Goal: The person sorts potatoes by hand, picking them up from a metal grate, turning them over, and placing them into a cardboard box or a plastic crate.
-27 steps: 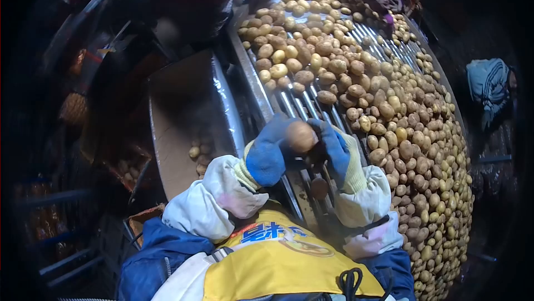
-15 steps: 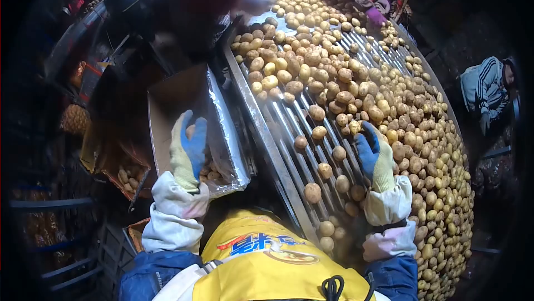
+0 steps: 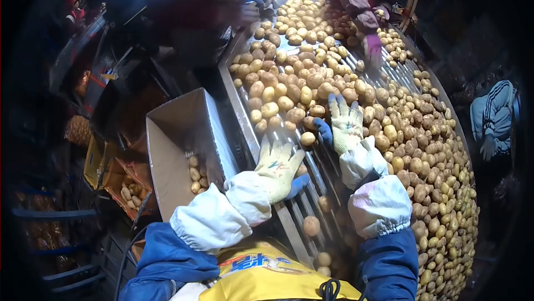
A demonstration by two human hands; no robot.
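Observation:
Both my hands wear cream gloves with blue palms. My left hand point(image 3: 280, 171) is over the left edge of the roller table point(image 3: 240, 96), back up with fingers apart; what lies under its palm is hidden. Further right, my right hand point(image 3: 346, 126) reaches over the rollers, its fingers spread against the near side of the potatoes point(image 3: 314, 80). A loose potato point(image 3: 307, 138) lies between my two hands. A few more sit on the rollers nearer my body, one of them a brown potato point(image 3: 311, 225).
An open cardboard box point(image 3: 167, 174) with several potatoes inside stands left of the table. Beyond it is a smaller box point(image 3: 111, 181) holding potatoes. Potatoes are piled along the right. Co-workers' hands, one in a purple glove point(image 3: 372, 48), are at the far end; another person point(image 3: 494, 114) is at right.
My left hand has moved right, from above the cardboard box to the table edge. My right hand has moved forward and left to the potatoes. Both hands have turned backs up.

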